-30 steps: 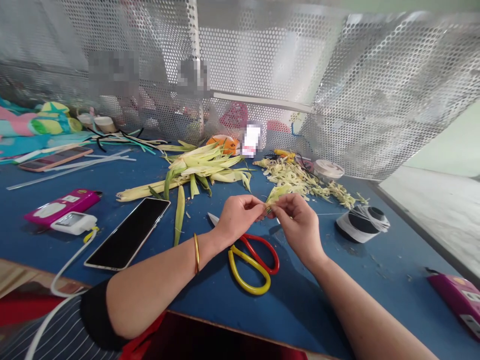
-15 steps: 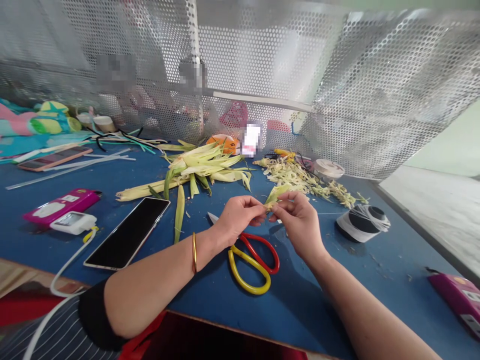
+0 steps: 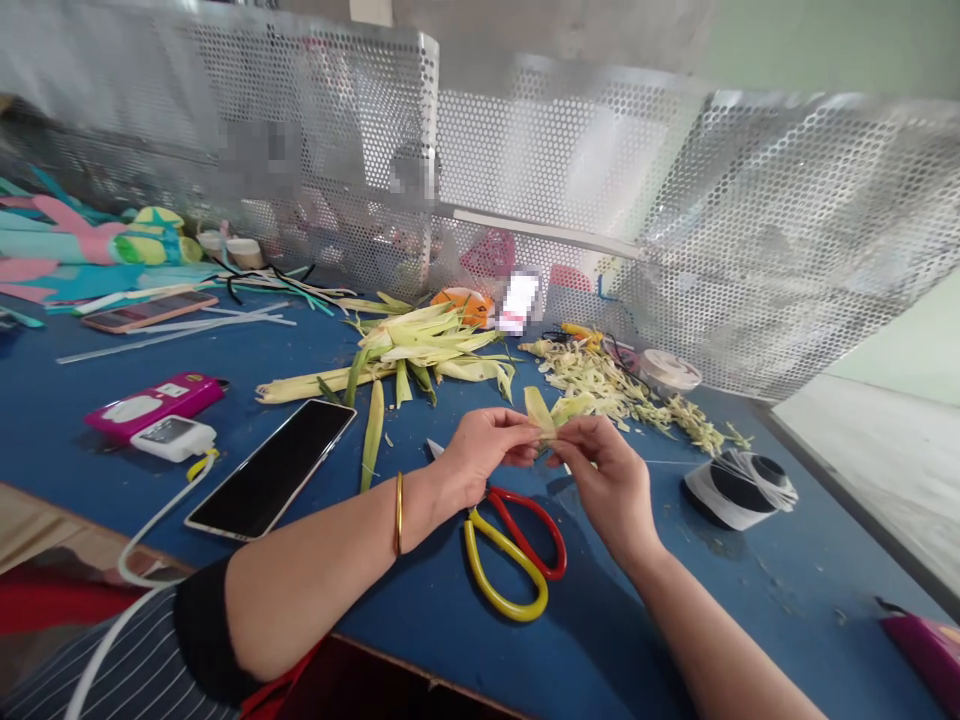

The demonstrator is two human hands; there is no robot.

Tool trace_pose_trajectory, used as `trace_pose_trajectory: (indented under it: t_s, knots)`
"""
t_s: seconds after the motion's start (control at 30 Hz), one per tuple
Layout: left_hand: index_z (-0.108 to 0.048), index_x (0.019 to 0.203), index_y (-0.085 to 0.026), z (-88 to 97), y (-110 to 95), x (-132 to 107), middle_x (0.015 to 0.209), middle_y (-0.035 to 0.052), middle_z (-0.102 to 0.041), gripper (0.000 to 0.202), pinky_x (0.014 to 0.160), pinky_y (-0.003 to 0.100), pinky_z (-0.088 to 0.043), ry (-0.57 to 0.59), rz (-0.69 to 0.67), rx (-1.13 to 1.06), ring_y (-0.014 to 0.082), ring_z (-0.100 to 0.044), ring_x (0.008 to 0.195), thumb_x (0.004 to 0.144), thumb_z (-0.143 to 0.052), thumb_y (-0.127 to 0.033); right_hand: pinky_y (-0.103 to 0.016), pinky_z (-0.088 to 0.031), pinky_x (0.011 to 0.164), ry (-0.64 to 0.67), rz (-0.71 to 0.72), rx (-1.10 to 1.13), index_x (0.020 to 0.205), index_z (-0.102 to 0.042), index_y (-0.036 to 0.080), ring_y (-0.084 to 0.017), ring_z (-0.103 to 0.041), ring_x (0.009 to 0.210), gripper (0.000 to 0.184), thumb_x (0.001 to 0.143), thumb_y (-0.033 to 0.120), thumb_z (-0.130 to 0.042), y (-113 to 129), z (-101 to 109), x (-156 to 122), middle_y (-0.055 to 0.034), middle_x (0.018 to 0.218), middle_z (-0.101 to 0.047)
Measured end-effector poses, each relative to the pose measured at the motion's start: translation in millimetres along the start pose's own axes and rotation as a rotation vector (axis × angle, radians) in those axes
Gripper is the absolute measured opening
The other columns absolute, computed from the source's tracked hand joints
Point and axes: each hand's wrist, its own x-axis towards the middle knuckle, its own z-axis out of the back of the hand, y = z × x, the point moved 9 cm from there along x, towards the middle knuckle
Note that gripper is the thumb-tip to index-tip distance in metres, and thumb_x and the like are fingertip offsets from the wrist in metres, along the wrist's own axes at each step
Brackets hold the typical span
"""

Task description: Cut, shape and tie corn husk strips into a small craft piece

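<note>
Both my hands meet above the blue table (image 3: 615, 620), pinching a small folded piece of pale green leaf strip (image 3: 546, 412). My left hand (image 3: 480, 452), with a gold bangle on its wrist, grips the leaf piece from the left with thumb and fingers closed. My right hand (image 3: 606, 470) pinches the same piece from the right. Just below the hands lie scissors (image 3: 517, 545) with one red and one yellow handle. A thin white thread runs from the hands toward a spool of white thread (image 3: 741, 487) at the right.
A heap of long green leaf strips (image 3: 420, 352) and a pile of small finished leaf pieces (image 3: 622, 385) lie behind the hands. A black phone (image 3: 271, 481), a pink device (image 3: 154, 397) and a white cabled gadget (image 3: 172, 437) sit left. Perforated metal screens (image 3: 675, 220) wall the back.
The view has shifted, so everything sits slightly lower and to the right. My fingers have turned the leaf piece, and its tip now stands up between both hands.
</note>
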Motion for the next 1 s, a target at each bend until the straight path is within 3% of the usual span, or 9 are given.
trace_pose_trajectory:
  t_s: [0.2,0.57,0.83,1.0]
  knots:
    - [-0.066,0.072,-0.011,-1.0,3,-2,0.061,0.0021,-0.066,0.010,0.060,0.023,-0.052,0.007,0.063,-0.047,0.0092,-0.060,0.053,0.070,-0.076,-0.014,-0.028,-0.051,0.069,0.024,0.239,-0.272,0.092,-0.066,0.025,-0.016,-0.067,0.072,0.008,0.092,0.025,-0.058,14,0,-6,0.0009,0.080,-0.070]
    - [-0.067,0.072,-0.011,-2.4,4,-3,0.060,0.0024,-0.066,0.005,0.061,0.023,-0.053,0.013,0.082,-0.044,0.0094,-0.061,0.052,0.074,-0.072,-0.011,-0.026,-0.050,0.069,0.072,0.335,-0.299,0.095,-0.066,0.025,-0.015,-0.065,0.074,0.014,0.095,0.020,-0.054,25,-6,-6,-0.0004,0.085,-0.068]
    - [-0.068,0.072,-0.012,-4.5,-1,-4,0.066,0.0050,-0.071,0.004,0.065,0.023,-0.053,0.022,0.011,0.014,0.0132,-0.068,0.062,0.073,-0.072,-0.014,-0.026,-0.049,0.068,0.029,0.114,-0.175,0.082,-0.064,0.022,-0.016,-0.066,0.072,0.010,0.090,0.023,-0.057,8,-2,-1,0.0001,0.077,-0.070]
    - [-0.067,0.066,-0.014,-6.6,-10,-6,0.060,0.0014,-0.068,0.008,0.064,0.023,-0.053,0.015,-0.096,0.126,0.0137,-0.069,0.061,0.074,-0.069,-0.014,-0.027,-0.050,0.062,0.006,-0.038,-0.016,0.079,-0.062,0.021,-0.016,-0.065,0.064,0.009,0.085,0.027,-0.063,-5,-2,1,0.0006,0.069,-0.069]
